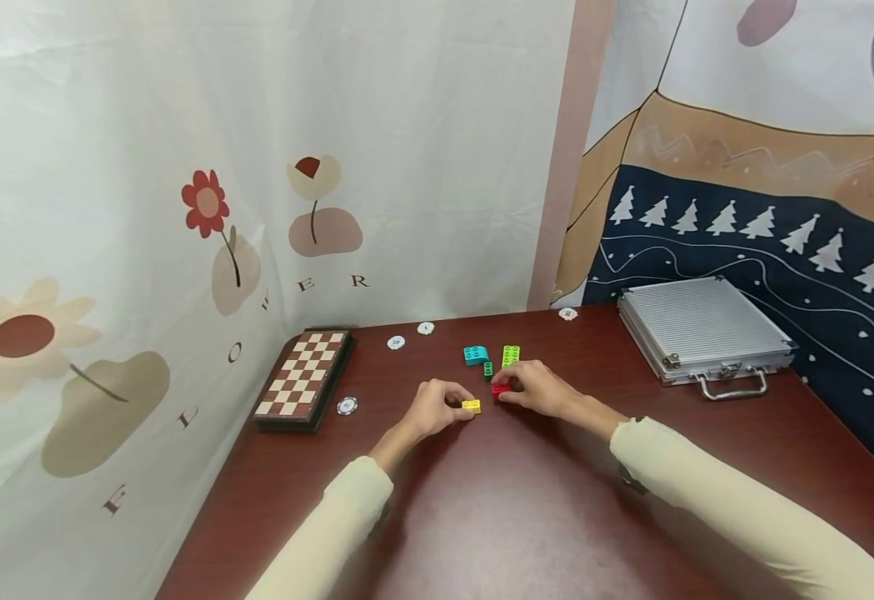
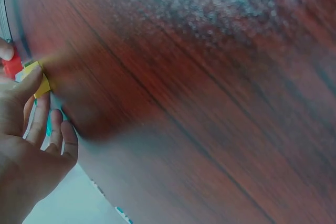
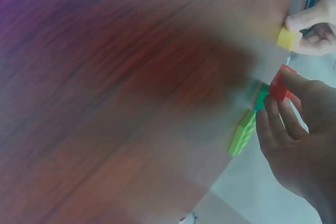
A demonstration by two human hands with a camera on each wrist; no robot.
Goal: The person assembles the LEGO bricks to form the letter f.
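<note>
Between thumb and fingertips, my left hand [image 1: 435, 407] pinches a yellow toy building brick [image 1: 471, 406]. My right hand [image 1: 541, 389] holds a red toy building brick [image 1: 500, 389] the same way, just to the right of the yellow one and slightly farther back. The two bricks are close but apart. In the right wrist view, the red brick [image 3: 279, 83] sits between thumb and fingers. Behind the hands lie a small dark green brick [image 1: 488, 370], a blue brick with a curved end [image 1: 475, 355] and a lime green brick [image 1: 511, 356].
A checkered board box [image 1: 305, 375] stands at the table's left edge. Several poker chips lie about, one chip [image 1: 347, 406] beside the board and another [image 1: 567, 314] at the back edge. A silver metal case [image 1: 706, 325] with a handle rests at the right.
</note>
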